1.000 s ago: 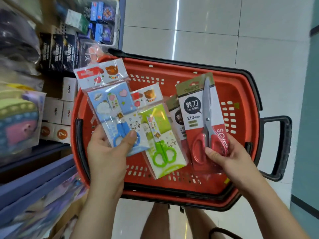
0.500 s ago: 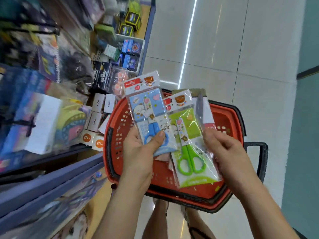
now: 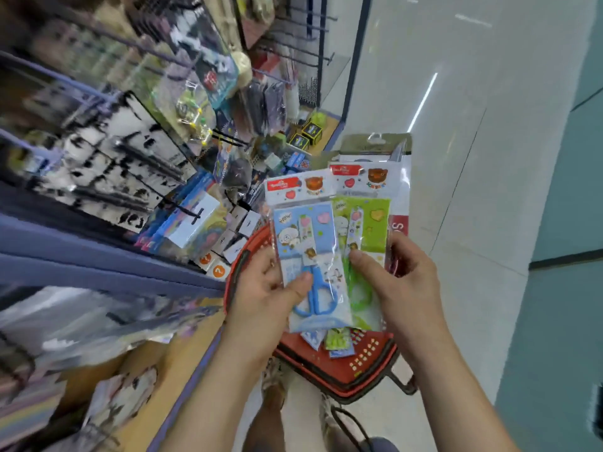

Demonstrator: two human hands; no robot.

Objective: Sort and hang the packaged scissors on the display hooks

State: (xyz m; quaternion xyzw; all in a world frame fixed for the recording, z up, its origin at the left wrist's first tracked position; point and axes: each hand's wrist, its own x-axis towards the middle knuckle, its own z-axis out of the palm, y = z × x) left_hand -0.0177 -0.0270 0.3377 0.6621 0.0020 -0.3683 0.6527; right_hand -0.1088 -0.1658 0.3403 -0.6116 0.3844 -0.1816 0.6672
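- Scissors in three flat packs, fanned in both hands above the basket (image 3: 368, 357), just beside the shelving.
- blue pack (image 3: 305, 243) is in front: a clear glossy sleeve, crinkled, over a pale blue cartoon card. Its white header has a red label and a bear. Blue loop handles sit at the bottom.
- green pack (image 3: 365, 223) lies behind and to the right, partly overlapped. It has the same kind of sleeve, a lime card and green loop handles.
- big pack (image 3: 375, 146) is rearmost: a taller stiff card with a grey-green top, a punched hang hole and a red strip at the right edge.
- left hand (image 3: 261, 295) grips the blue pack low down, thumb pressed across the blue handles, fingers behind.
- right hand (image 3: 401, 282) pinches the stack, thumb on the green pack's front, fingers curled round the right edge.
- Basket: red plastic with a slotted wall and a dark rim. small packs (image 3: 337, 340), blue and green, lie inside.
- hooks (image 3: 303, 51): thin dark wire pegs high on the shelving, blurred.
- floor (image 3: 473, 158): pale glossy tile with a light streak.
- Half a second ago the stack sat lower. It now covers most of the basket, and the green pack is tucked further behind the blue one.
- A second ago the right hand held the big pack apart. It is now stacked behind the others.
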